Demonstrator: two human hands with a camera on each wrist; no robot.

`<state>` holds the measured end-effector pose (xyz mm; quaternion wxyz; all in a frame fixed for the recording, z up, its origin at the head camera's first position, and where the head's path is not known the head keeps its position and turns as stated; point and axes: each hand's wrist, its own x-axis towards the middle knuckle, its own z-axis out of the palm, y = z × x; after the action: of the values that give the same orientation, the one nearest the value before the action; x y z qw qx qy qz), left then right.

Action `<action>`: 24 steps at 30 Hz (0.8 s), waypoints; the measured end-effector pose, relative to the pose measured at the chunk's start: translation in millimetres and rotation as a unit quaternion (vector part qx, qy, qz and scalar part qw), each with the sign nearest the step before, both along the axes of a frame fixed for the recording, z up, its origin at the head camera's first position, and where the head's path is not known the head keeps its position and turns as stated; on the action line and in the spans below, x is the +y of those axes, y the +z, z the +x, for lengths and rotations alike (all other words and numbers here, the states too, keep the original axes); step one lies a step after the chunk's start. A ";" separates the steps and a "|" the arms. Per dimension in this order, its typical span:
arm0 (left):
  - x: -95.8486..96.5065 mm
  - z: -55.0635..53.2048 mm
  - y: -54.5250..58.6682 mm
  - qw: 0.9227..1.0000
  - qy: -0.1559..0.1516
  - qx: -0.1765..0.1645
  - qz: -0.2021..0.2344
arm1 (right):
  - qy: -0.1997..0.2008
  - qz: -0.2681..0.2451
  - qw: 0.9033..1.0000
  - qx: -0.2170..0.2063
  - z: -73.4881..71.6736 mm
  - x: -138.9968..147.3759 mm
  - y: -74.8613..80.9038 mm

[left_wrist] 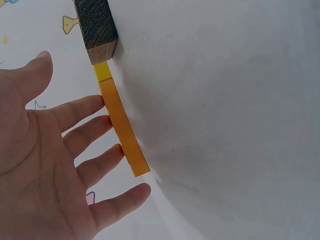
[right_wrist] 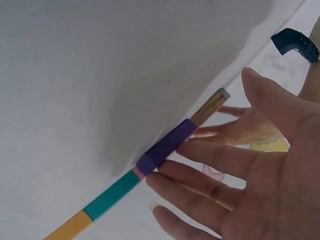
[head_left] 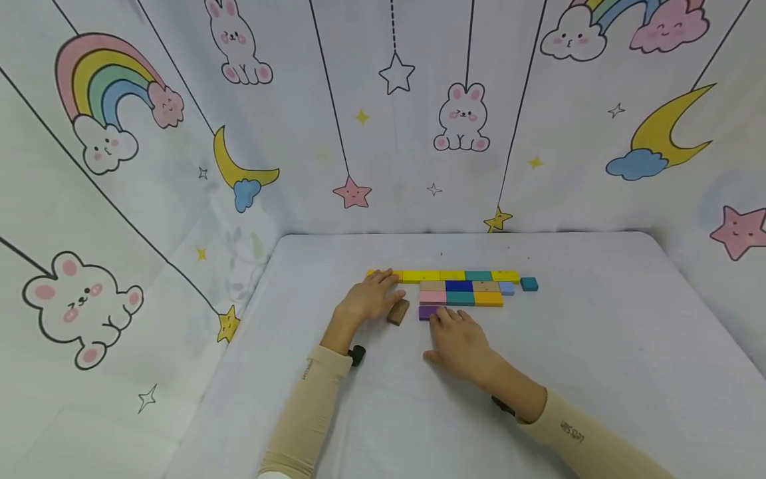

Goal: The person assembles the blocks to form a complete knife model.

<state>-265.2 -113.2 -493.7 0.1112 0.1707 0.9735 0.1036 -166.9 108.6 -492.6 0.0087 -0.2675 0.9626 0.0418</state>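
My left hand (head_left: 372, 296) lies at the left end of the back row of flat blocks. In the left wrist view its outstretched fingertips touch the side of an orange block (left_wrist: 122, 125) that ends this row beside a yellow one (left_wrist: 103, 71). My right hand (head_left: 463, 342) is at a purple block (head_left: 427, 313), the only one in the front row. Straight, slightly spread fingers touch that purple block (right_wrist: 167, 145) in the right wrist view, the thumb held away. Between the hands a loose brown wooden block (head_left: 397, 312) lies slanted.
Behind the purple block, a row of pink (head_left: 432, 299), teal (head_left: 459, 299) and orange (head_left: 488, 299) blocks adjoins a row with tan, dark blue (head_left: 459, 286) and light blue (head_left: 506, 288) ones. A teal block (head_left: 529, 284) lies apart at right. White cloth (head_left: 598, 332) covers the table.
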 end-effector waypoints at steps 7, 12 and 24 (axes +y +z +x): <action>0.7 -0.6 0.5 1.000 -0.001 0.002 -0.003 | 0.002 -0.010 1.000 0.008 -1.7 1.8 1.7; 1.2 -1.1 0.6 1.000 -0.002 0.003 -0.008 | 0.000 -0.012 1.000 0.007 -2.4 2.2 2.0; 0.4 0.6 1.3 1.000 0.001 -0.001 -0.003 | 0.001 -0.021 1.000 0.005 -4.4 2.6 0.1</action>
<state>-264.6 -112.9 -492.4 0.1122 0.1694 0.9740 0.1004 -171.3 111.2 -492.5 -0.0018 -0.2685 0.9630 0.0234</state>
